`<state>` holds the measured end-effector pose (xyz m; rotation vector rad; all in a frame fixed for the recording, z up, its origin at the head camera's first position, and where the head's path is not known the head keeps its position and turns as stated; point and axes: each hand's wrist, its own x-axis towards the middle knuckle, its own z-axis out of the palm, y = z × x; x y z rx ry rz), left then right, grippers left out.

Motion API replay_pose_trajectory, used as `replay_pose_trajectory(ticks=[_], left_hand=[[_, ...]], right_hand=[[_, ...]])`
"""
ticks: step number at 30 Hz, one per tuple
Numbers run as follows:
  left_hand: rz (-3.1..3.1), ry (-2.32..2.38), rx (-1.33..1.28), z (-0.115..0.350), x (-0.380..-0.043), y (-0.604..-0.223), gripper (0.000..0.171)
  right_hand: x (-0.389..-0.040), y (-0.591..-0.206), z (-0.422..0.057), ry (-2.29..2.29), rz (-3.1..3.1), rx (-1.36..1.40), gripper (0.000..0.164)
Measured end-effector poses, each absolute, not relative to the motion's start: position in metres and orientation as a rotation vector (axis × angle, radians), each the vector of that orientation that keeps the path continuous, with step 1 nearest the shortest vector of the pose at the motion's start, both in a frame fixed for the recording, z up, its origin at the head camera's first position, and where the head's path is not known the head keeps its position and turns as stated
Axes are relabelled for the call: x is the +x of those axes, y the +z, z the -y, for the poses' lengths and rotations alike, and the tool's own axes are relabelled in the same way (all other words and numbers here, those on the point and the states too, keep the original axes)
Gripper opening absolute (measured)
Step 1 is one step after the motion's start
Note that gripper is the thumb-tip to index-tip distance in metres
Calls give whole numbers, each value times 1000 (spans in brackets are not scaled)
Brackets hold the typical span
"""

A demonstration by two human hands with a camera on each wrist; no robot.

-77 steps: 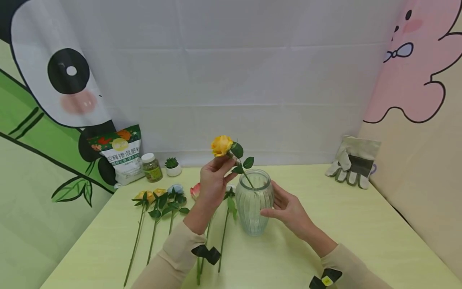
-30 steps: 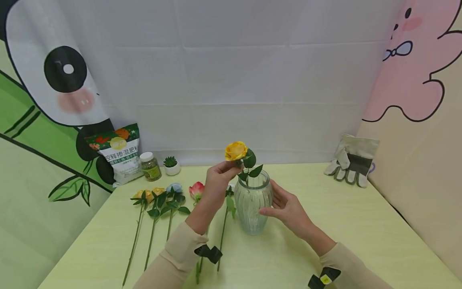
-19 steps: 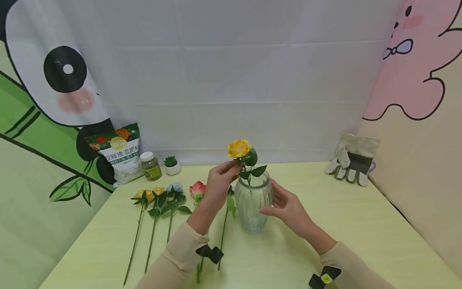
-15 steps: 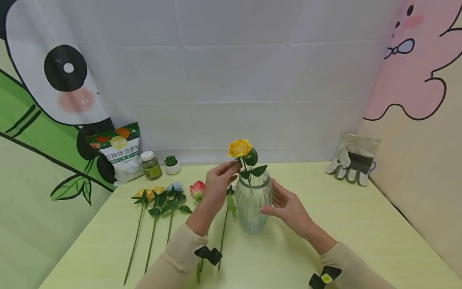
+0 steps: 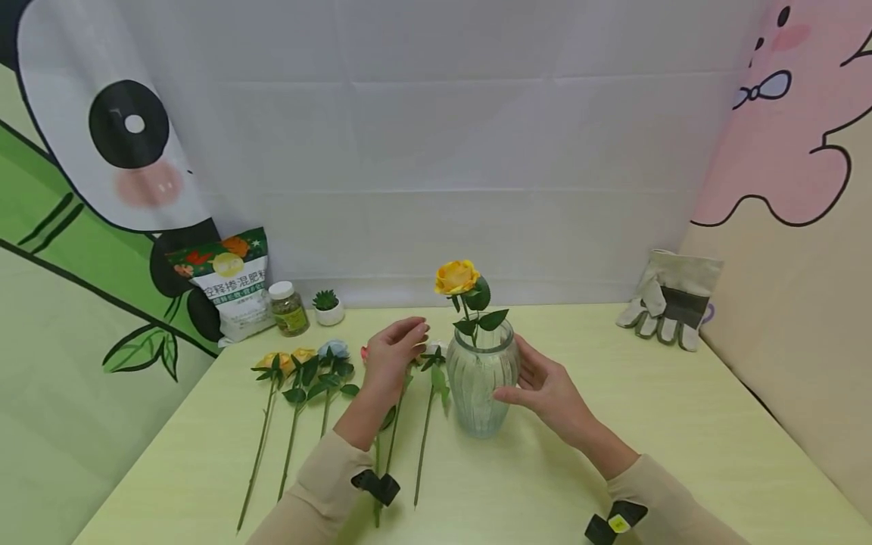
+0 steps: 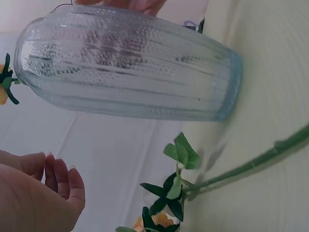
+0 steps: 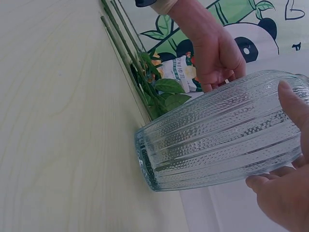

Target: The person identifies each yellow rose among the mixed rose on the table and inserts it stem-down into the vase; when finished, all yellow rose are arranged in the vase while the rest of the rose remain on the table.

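A ribbed clear glass vase stands upright on the table, and one yellow rose leans in its mouth with its bloom and leaves above the rim. My right hand holds the vase from the right, thumb in front and fingers behind. My left hand is to the left of the vase, apart from it and from the rose, with loosely bent fingers and nothing in them. In the left wrist view the same hand shows empty fingers. Beneath it the red-pink flower is mostly hidden.
Several stemmed flowers lie left of the vase, among them yellow roses, a blue flower and a white flower. Behind them stand a fertilizer bag, a jar and a potted succulent. Work gloves lean at the back right.
My left hand lowered the yellow rose's stem into the vase, then let go and drew back left and down. The right hand has stayed on the vase.
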<state>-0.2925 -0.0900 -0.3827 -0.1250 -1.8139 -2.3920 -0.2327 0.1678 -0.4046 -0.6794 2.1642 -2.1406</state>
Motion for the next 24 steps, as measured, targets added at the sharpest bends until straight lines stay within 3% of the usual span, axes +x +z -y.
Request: replay_pose_trajectory(ticks=[10,18,24], left_hand=[[2117,-2023,-89,112,-308,-412,16],[2298,-1608,-76,126,-307,-410,12],[2345,-1611,-40,137,-309,-404,15]], right_hand=[[-231,-405,-168,-2138,-2166,-668,97],[-232,-405,-167,-2136,-2170,-675,97],[-232,-404,-168,-2132,-2172,-681,97]])
